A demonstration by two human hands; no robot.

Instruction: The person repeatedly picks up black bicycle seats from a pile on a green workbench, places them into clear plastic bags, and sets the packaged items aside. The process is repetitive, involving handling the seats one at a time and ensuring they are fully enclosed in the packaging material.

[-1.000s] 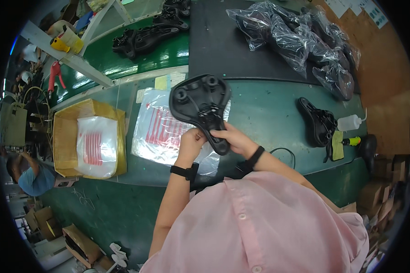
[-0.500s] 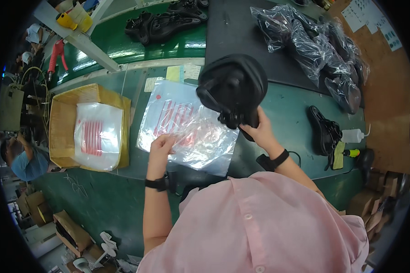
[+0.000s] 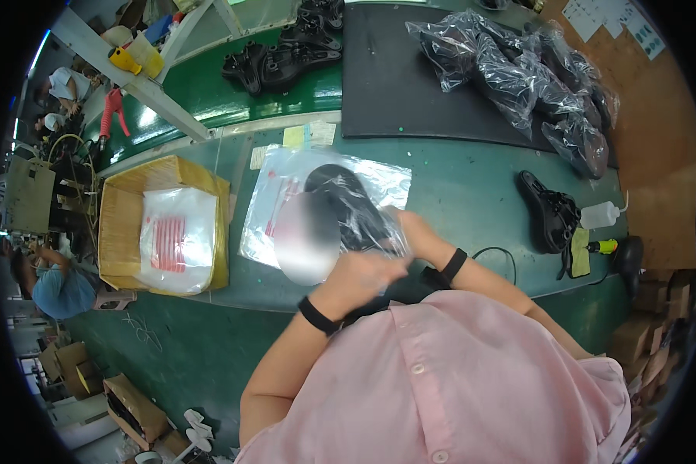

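Observation:
A black shoe (image 3: 334, 185) lies inside a clear plastic bag (image 3: 387, 238), over a pile of flat bags (image 3: 264, 203) with red print. My left hand (image 3: 359, 280) is closed at the near end of the bag, its fingers partly smeared by motion. Close beside it, my right hand (image 3: 416, 232) grips the bag at its right edge, some fingers hidden. A pale blurred oval hides the left side of the shoe and part of the pile.
Left of the pile stands a yellow box (image 3: 220, 232) holding printed bags. A single black shoe (image 3: 547, 213), a white squeeze bottle (image 3: 600, 215) and a yellow-green cloth (image 3: 578, 255) are at the right. Bagged shoes (image 3: 510, 77) lie on a black mat (image 3: 387, 93); several black shoes (image 3: 286, 62) are beyond.
The shoe was held up, sole showing, in my right hand; now it is lower and inside the clear bag. My left hand has moved right, close to my right hand.

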